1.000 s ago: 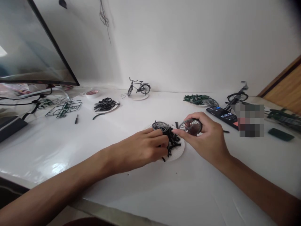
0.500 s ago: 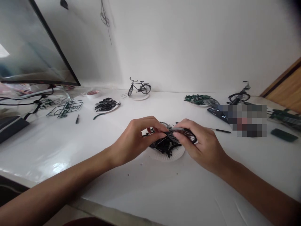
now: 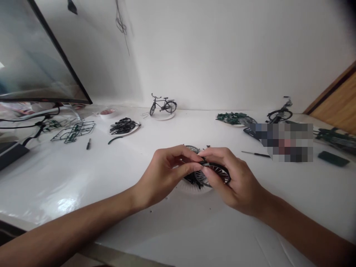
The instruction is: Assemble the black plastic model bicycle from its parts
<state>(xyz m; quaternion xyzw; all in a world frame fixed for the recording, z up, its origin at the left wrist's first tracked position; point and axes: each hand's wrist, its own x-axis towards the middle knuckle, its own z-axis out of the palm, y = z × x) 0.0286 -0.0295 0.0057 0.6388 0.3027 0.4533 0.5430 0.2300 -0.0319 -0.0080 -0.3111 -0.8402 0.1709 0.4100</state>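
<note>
A small black spoked wheel (image 3: 219,172) is held above a white paper plate (image 3: 194,190) heaped with black model parts. My right hand (image 3: 236,178) pinches the wheel between thumb and fingers on its right side. The thumb and index finger of my left hand (image 3: 172,167) close on the wheel's upper left rim, beside a small dark piece. Fingertips of both hands nearly meet there, and they hide the exact contact. Behind my hands another spoked wheel (image 3: 192,149) shows at the back of the plate.
A finished model bicycle (image 3: 163,105) stands on a plate by the wall, another (image 3: 280,114) at right. Plates of black parts (image 3: 124,126) and green parts (image 3: 233,118) lie behind. Green frames (image 3: 73,132), a screwdriver (image 3: 256,154) and a monitor (image 3: 39,55) are also around.
The wheel has turned and moved slightly lower, showing more of its spokes over the plate. Both hands have shifted down a little, with their fingertips closer together. The view has moved slightly.
</note>
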